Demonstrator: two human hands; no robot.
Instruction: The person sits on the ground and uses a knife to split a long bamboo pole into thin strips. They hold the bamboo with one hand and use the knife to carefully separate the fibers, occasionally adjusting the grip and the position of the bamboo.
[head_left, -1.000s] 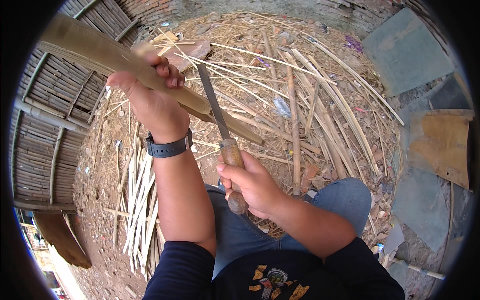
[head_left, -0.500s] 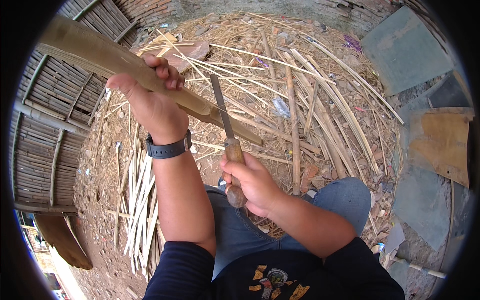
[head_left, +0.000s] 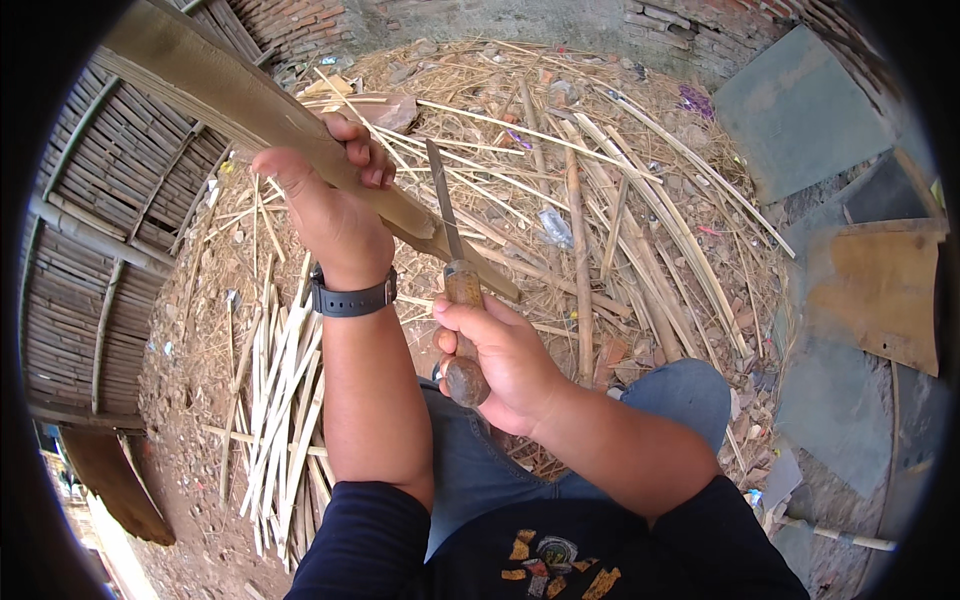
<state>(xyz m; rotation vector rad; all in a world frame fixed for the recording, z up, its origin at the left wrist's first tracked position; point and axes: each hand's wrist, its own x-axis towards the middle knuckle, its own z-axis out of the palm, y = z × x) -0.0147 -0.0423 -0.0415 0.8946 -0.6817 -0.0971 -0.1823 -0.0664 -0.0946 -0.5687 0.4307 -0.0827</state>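
A long, thick piece of bamboo (head_left: 235, 105) slants from the upper left down to the middle, its narrower end notched. My left hand (head_left: 335, 205) supports it from below, fingers curled over its far side and thumb stretched along the near side. In my right hand (head_left: 510, 365) is a knife (head_left: 443, 195) with a long straight narrow blade and a rounded wooden handle, its fingers wrapped about the handle. The blade points up and away from me, crossing the bamboo near the notch; whether the two touch is hard to tell. A black watch (head_left: 355, 297) is on my left wrist.
Pale split strips (head_left: 280, 410) lie piled at my left. Longer bamboo strips and poles (head_left: 580, 260) are scattered ahead over straw and rubble. Grey sheets (head_left: 805, 115) line the right, a bamboo-slat panel (head_left: 75, 290) the left, and a brick wall (head_left: 560, 25) the back.
My left hand and the bamboo have shifted slightly to the right and down in view. The right hand, still holding the knife, has moved a little left and up, relative to the picture.
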